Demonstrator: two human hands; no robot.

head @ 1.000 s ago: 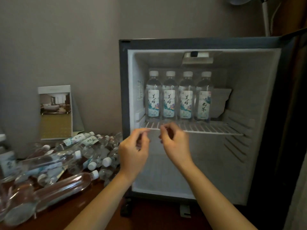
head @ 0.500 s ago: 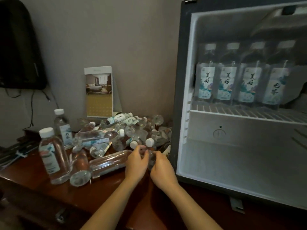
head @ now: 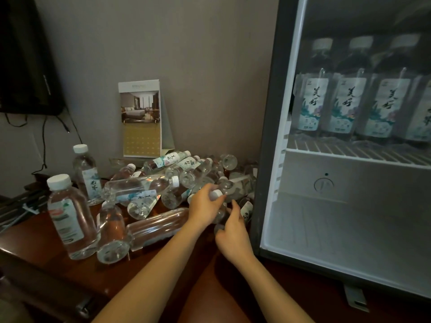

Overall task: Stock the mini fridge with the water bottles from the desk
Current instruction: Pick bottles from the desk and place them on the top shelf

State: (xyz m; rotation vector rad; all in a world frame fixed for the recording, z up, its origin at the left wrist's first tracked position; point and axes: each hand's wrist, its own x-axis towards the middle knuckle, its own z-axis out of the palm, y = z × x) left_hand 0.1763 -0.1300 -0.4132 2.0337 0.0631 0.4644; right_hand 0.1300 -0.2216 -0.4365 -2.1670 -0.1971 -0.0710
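While left hand pinches capped bottle at neck, right hand curls low beside it, grip unclear; pile just beyond fingers on desk, mini fridge right of them. Likely full, light, slick, thin-walled: take mid-body

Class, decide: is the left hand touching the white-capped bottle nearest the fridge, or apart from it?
Touching. The head view shows the left hand with its thumb and fingers curled round the neck of the bottle, no gap between them.

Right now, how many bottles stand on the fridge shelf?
4, in a row on the shelf: first bottle, second, third, and fourth cut off at the right edge; more may be hidden.
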